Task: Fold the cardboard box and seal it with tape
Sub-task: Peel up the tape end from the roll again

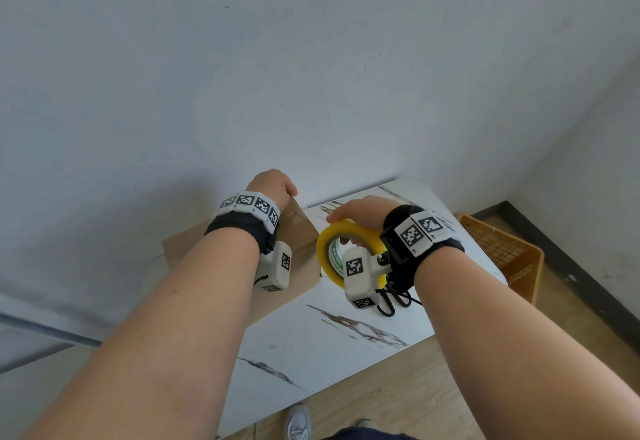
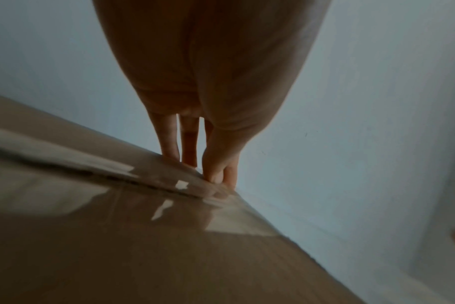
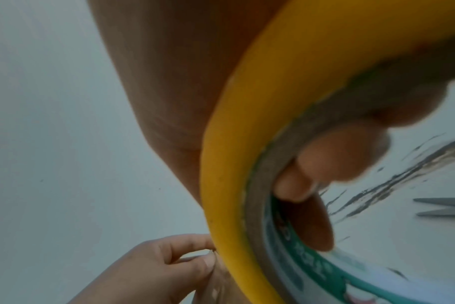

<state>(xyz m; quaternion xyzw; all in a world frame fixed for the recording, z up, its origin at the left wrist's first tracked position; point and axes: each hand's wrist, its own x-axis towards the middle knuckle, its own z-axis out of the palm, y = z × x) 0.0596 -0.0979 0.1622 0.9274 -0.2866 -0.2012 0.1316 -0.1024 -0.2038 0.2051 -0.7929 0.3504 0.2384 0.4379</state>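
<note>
A brown cardboard box [image 1: 299, 266] stands on the left part of the white marble table [image 1: 346, 342]. My left hand [image 1: 273, 185] reaches over its far top edge. In the left wrist view the thumb and fingers [image 2: 217, 174] pinch that edge where shiny clear tape [image 2: 234, 220] lies over the flap seam of the box [image 2: 169, 257]. My right hand [image 1: 341, 228] grips a yellow tape roll [image 1: 323, 256] just right of the box, fingers [image 3: 325, 160] hooked through the core. The roll [image 3: 234, 185] nearly touches the left hand [image 3: 169, 265], which pinches the clear tape end.
Scissors [image 3: 444, 207] lie on the table beyond the roll, blades apart. An orange plastic basket [image 1: 502, 252] stands on the floor past the table's right edge. A pale wall rises close behind the box. A shoe [image 1: 298, 422] shows below the near edge.
</note>
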